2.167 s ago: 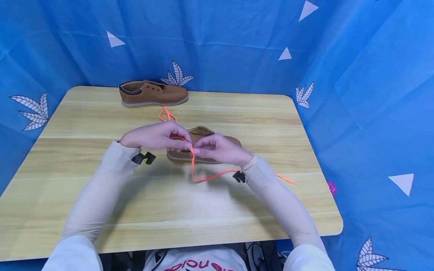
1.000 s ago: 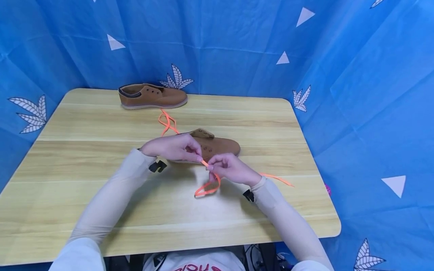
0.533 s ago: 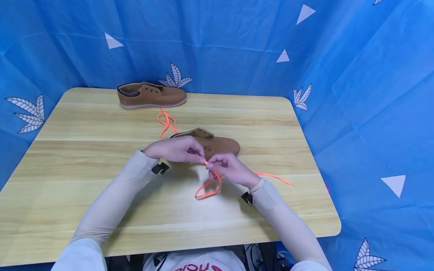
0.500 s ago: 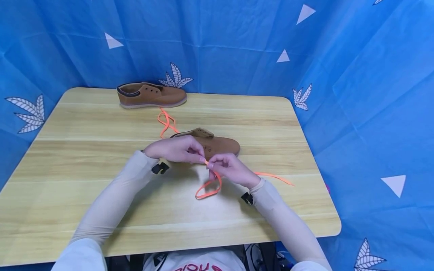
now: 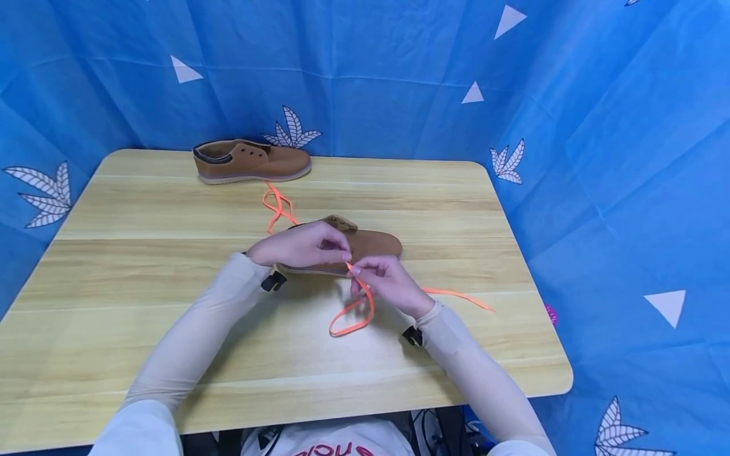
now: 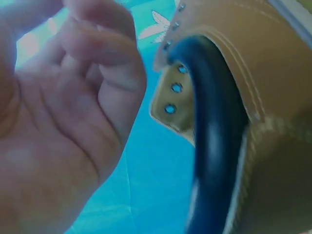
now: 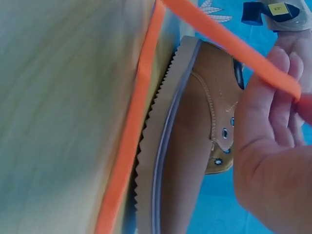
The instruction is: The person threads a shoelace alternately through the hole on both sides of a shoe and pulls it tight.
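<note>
Pinching the orange lace, apparently near one end, with left hand and right hand, both closed on it, beside the near shoe; showing no lacing in visible eyelets, there or on the far shoe; probably only readying that end, with threading seemingly all left.

close-fitting pale beige sleeves run up under a white shirt with red lettering. at each cuff sits a small black mount, one bearing a yellow label.

Table bright, softly shadowed (wrist views blurry).
</note>
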Available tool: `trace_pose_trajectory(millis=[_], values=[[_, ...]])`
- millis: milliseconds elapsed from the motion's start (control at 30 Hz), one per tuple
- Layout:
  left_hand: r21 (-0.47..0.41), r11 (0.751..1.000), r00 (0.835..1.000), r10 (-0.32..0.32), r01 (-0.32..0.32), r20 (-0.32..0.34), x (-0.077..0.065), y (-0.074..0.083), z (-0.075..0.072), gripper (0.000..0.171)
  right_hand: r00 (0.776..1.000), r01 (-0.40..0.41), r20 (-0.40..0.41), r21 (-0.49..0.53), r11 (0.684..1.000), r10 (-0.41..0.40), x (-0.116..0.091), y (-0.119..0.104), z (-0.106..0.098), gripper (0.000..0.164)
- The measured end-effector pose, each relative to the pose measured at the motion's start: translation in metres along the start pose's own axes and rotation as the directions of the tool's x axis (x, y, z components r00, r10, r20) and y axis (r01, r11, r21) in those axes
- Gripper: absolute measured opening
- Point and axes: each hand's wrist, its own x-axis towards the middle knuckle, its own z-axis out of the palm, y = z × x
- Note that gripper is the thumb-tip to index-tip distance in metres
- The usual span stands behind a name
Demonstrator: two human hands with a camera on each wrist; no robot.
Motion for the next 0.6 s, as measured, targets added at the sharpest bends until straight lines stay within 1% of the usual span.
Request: trace_pose_trajectory(millis=[100, 167, 300, 367, 467, 600], values=[[0.024, 0.998, 0.993, -0.061, 0.064, -0.105, 0.003, -0.003, 0.0, 0.02, 0.996, -0.038, -0.075, 0.039, 0.999, 0.041, 0.003, 0.002, -0.001, 0.029], [0.072, 0.992, 0.983, -0.095, 0.107, -0.158, 0.007, -0.005, 0.0, 0.021, 0.991, -0.06, -0.116, 0.068, 0.996, 0.067, 0.006, 0.004, -0.002, 0.028], [0.18, 0.972, 0.972, -0.116, 0.154, -0.205, 0.014, -0.006, 0.004, 0.024, 0.979, -0.079, -0.181, 0.087, 0.993, 0.093, 0.012, 0.007, -0.001, 0.027], [0.23, 0.958, 0.969, -0.124, 0.173, -0.213, 0.017, -0.007, 0.006, 0.025, 0.974, -0.088, -0.2, 0.096, 0.992, 0.105, 0.015, 0.01, 0.001, 0.027], [0.287, 0.939, 0.971, -0.136, 0.189, -0.197, 0.02, -0.007, 0.009, 0.026, 0.968, -0.109, -0.209, 0.134, 0.985, 0.135, 0.017, 0.014, 0.006, 0.027], [0.307, 0.933, 0.977, -0.143, 0.186, -0.159, 0.021, -0.007, 0.012, 0.021, 0.962, -0.125, -0.214, 0.208, 0.97, 0.17, 0.017, 0.019, 0.012, 0.027]])
